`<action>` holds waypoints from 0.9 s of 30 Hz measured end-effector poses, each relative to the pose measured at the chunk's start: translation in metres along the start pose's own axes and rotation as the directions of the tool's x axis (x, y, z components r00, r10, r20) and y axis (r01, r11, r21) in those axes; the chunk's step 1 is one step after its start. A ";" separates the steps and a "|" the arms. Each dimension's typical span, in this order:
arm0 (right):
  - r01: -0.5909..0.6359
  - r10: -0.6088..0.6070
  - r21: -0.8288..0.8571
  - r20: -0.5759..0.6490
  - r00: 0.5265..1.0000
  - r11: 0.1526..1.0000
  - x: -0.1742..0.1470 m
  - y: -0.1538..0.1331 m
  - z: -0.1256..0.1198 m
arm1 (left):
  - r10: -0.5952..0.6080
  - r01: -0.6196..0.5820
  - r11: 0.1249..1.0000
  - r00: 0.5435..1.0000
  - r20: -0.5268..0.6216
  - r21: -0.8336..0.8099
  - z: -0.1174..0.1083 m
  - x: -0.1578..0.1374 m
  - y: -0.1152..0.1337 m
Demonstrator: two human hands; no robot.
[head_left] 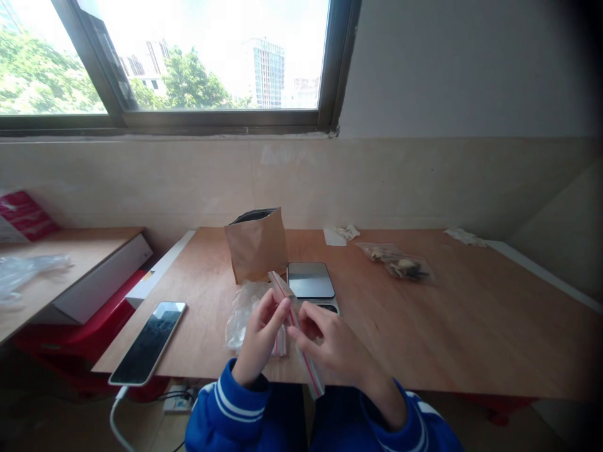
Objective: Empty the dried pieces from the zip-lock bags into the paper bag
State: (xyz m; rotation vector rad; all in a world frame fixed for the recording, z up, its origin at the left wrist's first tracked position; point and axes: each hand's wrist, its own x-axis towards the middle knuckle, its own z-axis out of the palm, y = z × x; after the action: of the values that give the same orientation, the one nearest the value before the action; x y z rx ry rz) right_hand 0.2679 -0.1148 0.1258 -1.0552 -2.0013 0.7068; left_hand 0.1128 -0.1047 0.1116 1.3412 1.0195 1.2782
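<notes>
Between my hands is a clear zip-lock bag (308,367) with a red stripe along its seal, slanting over the table's front edge. My left hand (262,326) pinches it near the upper part of the stripe. Lower down, the curled fingers of my right hand (332,336) grip the same bag; some fingertips are hidden. A digital scale (311,280) with a bare metal plate stands just behind my hands, its display partly covered by my right hand. Under and beside my left hand lies a heap of clear plastic bags (239,319).
An open brown paper pouch (258,248) stands behind the bag heap. Two filled clear bags (407,267) lie at the back right. A phone (149,342) with a white cable is at the left edge. Crumpled tissue (346,233) sits near the wall.
</notes>
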 end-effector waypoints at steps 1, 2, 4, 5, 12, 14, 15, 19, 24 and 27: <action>-0.009 0.009 0.013 0.017 1.000 1.000 0.002 -0.001 0.002 | 0.013 -0.013 0.999 1.000 -0.003 0.030 0.001 -0.001 0.002; -0.010 0.009 0.027 0.028 1.000 1.000 0.003 -0.001 0.003 | 0.024 -0.023 0.999 1.000 -0.009 0.047 0.002 -0.002 0.002; 0.002 -0.004 0.054 0.039 0.999 0.999 0.004 -0.001 0.004 | 0.038 -0.037 0.998 0.999 -0.009 0.058 0.002 -0.003 0.002; 0.008 -0.011 0.067 0.044 0.999 0.998 0.004 -0.001 0.005 | 0.040 -0.040 0.998 0.999 0.004 0.055 0.002 -0.003 0.002; 0.011 -0.022 0.099 0.111 0.994 0.995 0.007 0.006 0.004 | -0.013 0.009 0.999 0.994 0.109 0.036 0.002 -0.004 0.000; 0.021 -0.035 0.116 0.118 0.992 0.993 0.009 0.007 0.004 | -0.021 0.019 1.000 0.992 0.124 0.018 0.001 -0.003 -0.001; 0.018 -0.033 0.119 0.123 0.992 0.993 0.009 0.008 0.004 | -0.025 0.023 1.000 0.991 0.132 0.011 0.001 -0.003 -0.001; -0.023 0.000 0.161 0.139 0.990 0.987 0.011 0.014 0.009 | -0.022 0.020 1.000 0.992 0.122 0.014 0.003 -0.005 -0.004; -0.077 0.065 0.271 0.050 0.997 0.960 0.010 0.032 0.009 | 0.016 -0.020 0.997 0.998 0.054 0.075 -0.004 -0.007 -0.003; -0.123 0.188 0.322 -0.181 0.965 0.939 0.011 0.044 -0.002 | 0.065 -0.051 0.989 0.993 -0.097 0.141 -0.019 -0.008 0.002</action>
State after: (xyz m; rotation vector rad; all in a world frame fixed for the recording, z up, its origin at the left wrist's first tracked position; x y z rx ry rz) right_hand 0.2850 -0.0825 0.0980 -1.0581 -1.5782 0.9197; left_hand 0.0927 -0.1107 0.1115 1.4319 1.1647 1.3513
